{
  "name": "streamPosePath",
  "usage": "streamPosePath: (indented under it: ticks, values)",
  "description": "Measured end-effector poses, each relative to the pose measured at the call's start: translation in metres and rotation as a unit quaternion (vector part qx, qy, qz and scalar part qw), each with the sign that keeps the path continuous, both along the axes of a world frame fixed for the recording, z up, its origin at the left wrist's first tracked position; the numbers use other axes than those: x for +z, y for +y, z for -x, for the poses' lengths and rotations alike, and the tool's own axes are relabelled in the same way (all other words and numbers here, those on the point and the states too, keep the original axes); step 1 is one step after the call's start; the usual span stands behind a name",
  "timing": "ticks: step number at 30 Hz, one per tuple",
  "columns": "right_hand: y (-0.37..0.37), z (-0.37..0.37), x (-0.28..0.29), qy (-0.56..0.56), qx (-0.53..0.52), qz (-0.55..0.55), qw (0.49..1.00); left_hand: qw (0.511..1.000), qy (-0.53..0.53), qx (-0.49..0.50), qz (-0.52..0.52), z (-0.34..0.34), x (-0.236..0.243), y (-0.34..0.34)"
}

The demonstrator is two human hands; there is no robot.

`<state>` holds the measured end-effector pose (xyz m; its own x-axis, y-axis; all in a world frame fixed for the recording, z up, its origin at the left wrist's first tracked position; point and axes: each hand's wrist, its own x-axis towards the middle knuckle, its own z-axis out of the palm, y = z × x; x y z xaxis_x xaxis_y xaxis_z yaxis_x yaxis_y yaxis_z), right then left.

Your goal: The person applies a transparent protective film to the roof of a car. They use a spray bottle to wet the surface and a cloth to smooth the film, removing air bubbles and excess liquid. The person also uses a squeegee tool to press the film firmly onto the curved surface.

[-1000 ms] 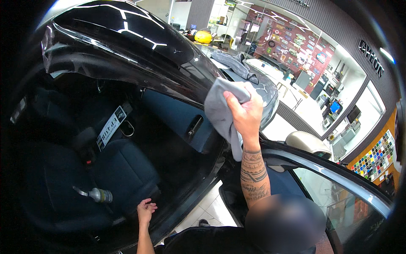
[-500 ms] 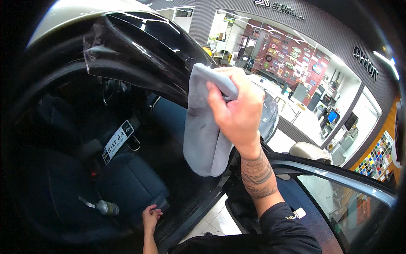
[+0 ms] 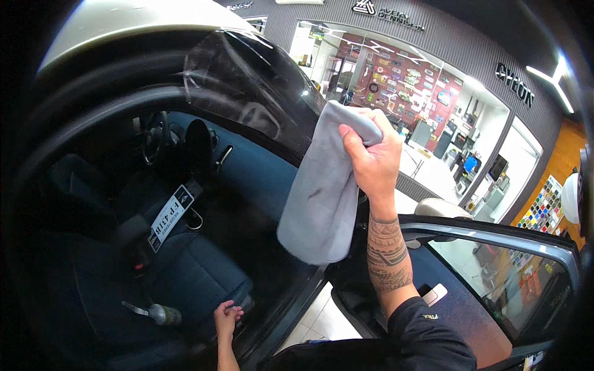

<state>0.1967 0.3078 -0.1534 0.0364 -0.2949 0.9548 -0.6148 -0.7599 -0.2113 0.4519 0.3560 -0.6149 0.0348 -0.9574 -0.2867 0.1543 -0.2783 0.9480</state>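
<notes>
A grey cloth (image 3: 322,191) hangs folded from my right hand (image 3: 378,154), whose fingers and thumb are closed on its top end. The cloth has a small dark mark and hangs in front of the car's open doorway. Behind it, the dark windscreen (image 3: 235,80) shows pale smears and streaks. My left hand (image 3: 228,316) is low beside the front edge of the dark seat (image 3: 198,266), fingers loosely apart and nothing visible in them. On the seat lies a bottle (image 3: 162,314) with a pale trigger or nozzle.
A licence plate (image 3: 170,219) leans between the front seats. To the right, the open car door (image 3: 445,290) swings outward, its mirror (image 3: 443,209) beyond. The pale roof (image 3: 136,18) arches above, with a steering wheel (image 3: 154,137) inside. A glass-fronted office (image 3: 408,99) stands behind.
My right hand and the cloth have shifted right in the view, and more of the smeared windscreen and dashboard shows. The view has turned slightly. My left hand stays low by the seat.
</notes>
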Motion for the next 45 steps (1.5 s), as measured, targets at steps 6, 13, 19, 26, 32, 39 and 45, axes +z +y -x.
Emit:
streamPosePath:
  ticks: [6, 13, 19, 26, 32, 39, 45]
  values:
    - [-0.004, -0.051, 0.019, 0.061, 0.001, 0.129, 0.99, 0.999, 0.041, -0.001, -0.017, -0.003, -0.009, 0.002]
    - [0.005, -0.108, 0.045, 0.11, -0.109, 0.251, 0.955, 0.999, 0.044, 0.007, -0.001, -0.006, 0.0, 0.0]
    - [0.007, -0.096, 0.052, 0.145, -0.096, 0.228, 0.958, 0.999, 0.038, 0.014, 0.019, -0.019, -0.001, 0.005]
    - [0.008, -0.121, 0.05, 0.173, -0.157, 0.262, 0.936, 0.999, 0.046, -0.015, 0.013, -0.009, 0.004, 0.003]
    - [0.031, -0.076, -0.022, -0.029, -0.013, 0.177, 0.984, 0.998, 0.028, -0.047, 0.02, 0.002, 0.016, 0.007]
    - [-0.005, 0.016, -0.087, -0.044, -0.203, 0.193, 0.959, 0.995, -0.043, -0.079, -0.047, -0.026, -0.005, 0.022]
    - [-0.049, 0.116, -0.279, -0.247, -0.23, -0.096, 0.936, 0.991, -0.095, -0.063, -0.069, -0.031, 0.002, 0.028]
